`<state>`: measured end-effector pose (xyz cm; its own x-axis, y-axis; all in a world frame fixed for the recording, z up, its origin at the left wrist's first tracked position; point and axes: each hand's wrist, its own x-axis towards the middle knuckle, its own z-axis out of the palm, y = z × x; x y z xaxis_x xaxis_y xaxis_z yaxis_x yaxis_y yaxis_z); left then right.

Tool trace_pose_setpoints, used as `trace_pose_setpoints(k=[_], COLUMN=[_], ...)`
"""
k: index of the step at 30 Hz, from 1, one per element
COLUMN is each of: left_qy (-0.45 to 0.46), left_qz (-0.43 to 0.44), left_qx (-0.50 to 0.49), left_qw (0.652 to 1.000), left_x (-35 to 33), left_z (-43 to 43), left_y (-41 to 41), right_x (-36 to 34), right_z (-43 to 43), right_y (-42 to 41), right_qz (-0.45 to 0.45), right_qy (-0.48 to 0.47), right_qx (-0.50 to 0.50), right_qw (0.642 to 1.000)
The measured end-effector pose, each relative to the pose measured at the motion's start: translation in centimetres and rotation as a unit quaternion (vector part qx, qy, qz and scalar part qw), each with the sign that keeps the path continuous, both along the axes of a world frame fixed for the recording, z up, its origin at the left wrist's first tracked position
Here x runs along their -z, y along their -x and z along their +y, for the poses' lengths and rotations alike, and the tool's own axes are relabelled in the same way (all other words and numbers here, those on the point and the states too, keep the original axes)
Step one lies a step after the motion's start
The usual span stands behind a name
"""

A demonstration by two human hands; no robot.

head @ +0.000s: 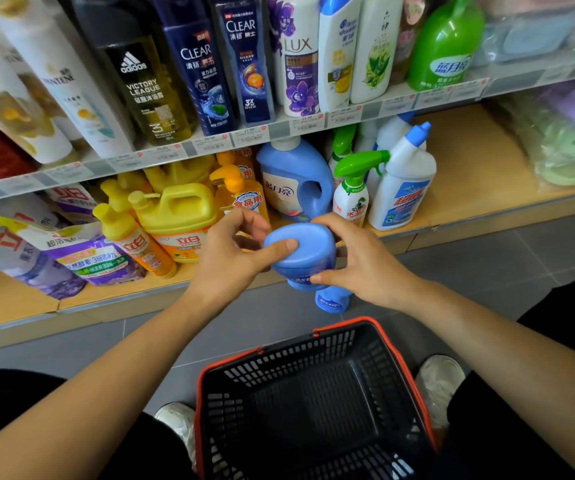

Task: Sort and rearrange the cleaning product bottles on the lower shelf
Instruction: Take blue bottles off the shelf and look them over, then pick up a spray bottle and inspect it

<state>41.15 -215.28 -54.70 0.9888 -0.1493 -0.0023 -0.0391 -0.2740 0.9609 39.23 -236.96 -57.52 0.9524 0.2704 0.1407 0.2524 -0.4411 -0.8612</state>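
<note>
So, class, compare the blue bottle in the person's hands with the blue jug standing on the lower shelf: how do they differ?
The held bottle is tipped, base towards the camera; the shelf jug stands upright. The left hand and right hand grip the held bottle; the shelf jug rests untouched on the lower shelf. The shelf jug shows its handle and front label; the held bottle shows mostly its base. Both are blue.

Dark bottle point(147, 88) reads "adidas VICTORY LEAGUE". Two navy bottles point(199, 74) say "CLEAR", the right one point(248, 64) also "3X". Purple-flowered bottle point(299, 67): "LUX". White bottle point(71, 91): "PANTENE". Yellow jug point(182, 226): "立白". Green bottle point(447, 53) and blue jug point(291, 178): "蓝月亮". Price tags point(248, 135) are blurred.
</note>
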Motion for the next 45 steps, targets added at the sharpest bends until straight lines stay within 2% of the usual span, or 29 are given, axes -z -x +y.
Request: trace_pose_setpoints(k=[4,12,17,19,22,24,27,32,34,37,39,43,45], left_qy=[0.009,0.084,0.122,0.094,0.014,0.005,0.036,0.140,0.159,0.130,0.061,-0.115,-0.187], left_qz=[0.015,0.030,0.032,0.028,0.082,0.144,0.182,0.180,0.162,0.110,0.059,-0.037,-0.058], left_qx=[0.007,0.015,0.035,0.045,0.073,0.105,0.137,0.057,0.013,-0.041,-0.048,-0.033,0.012], left_qw=[1.000,0.996,0.991,0.994,0.994,0.984,0.973,0.972,0.974,0.985,0.995,0.992,0.980], left_x=[0.2,0.0,0.7,1.3,3.1,4.3,5.5,6.6,6.8,6.7,6.7,7.7,8.6], left_z=[-0.1,0.2,0.4,0.3,0.4,0.5,0.5,0.0,0.3,1.6,2.4,2.9,2.8], left_y=[0.1,0.0,-0.4,-0.6,-0.6,-0.3,-0.2,-0.3,-0.5,-1.4,-2.1,-3.7,-4.6], right_x=[0.2,0.0,0.0,0.0,0.2,0.3,0.5,1.5,1.9,1.9,1.6,-0.5,-1.0], right_z=[-0.1,-0.3,-0.7,-0.8,-1.0,-1.1,-1.1,-0.7,-0.7,-1.6,-2.6,-4.4,-5.3], right_y=[0.1,-0.2,-0.8,-1.1,-1.3,-1.5,-1.7,-2.7,-3.3,-4.7,-6.0,-9.2,-10.8], right_qz=[0.001,0.014,0.050,0.054,0.080,0.099,0.126,0.167,0.174,0.159,0.103,-0.074,-0.105], right_qy=[0.008,-0.020,-0.081,-0.107,-0.179,-0.239,-0.307,-0.356,-0.315,-0.138,-0.015,0.192,0.307], right_qx=[-0.013,0.003,0.012,0.028,0.060,0.079,0.102,0.130,0.147,0.175,0.201,0.201,0.163], right_qw=[1.000,1.000,0.995,0.992,0.979,0.963,0.938,0.910,0.921,0.962,0.974,0.958,0.932])
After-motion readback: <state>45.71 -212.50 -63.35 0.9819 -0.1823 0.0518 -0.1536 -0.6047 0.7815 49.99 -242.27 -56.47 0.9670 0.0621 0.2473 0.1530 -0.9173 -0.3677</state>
